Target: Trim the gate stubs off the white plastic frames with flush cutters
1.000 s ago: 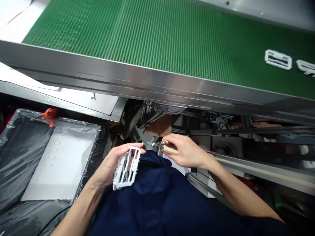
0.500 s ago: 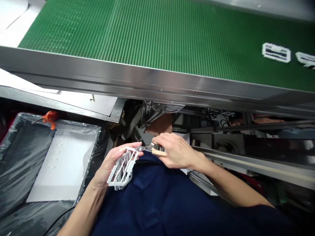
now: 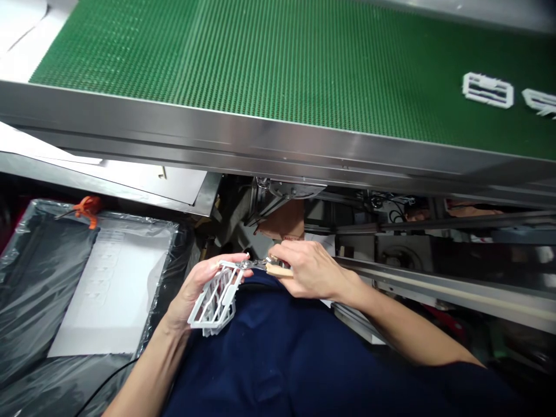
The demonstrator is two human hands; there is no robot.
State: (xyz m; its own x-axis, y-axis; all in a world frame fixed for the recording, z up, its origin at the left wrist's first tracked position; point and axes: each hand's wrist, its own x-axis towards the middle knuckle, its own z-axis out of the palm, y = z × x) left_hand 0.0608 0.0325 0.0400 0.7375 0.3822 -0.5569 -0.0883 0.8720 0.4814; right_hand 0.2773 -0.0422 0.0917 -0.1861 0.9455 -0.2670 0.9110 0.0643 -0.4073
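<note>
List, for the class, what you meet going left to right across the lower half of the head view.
Plastic-lined bin → white sheet → left hand → white plastic frame → cutters → right hand.

The left hand (image 3: 197,289) is curled, palm up, around the white plastic frame (image 3: 215,298), forearm slanting down-left of it. The right hand (image 3: 310,271) is closed, just right of the frame, forearm stretching down-right.
</note>
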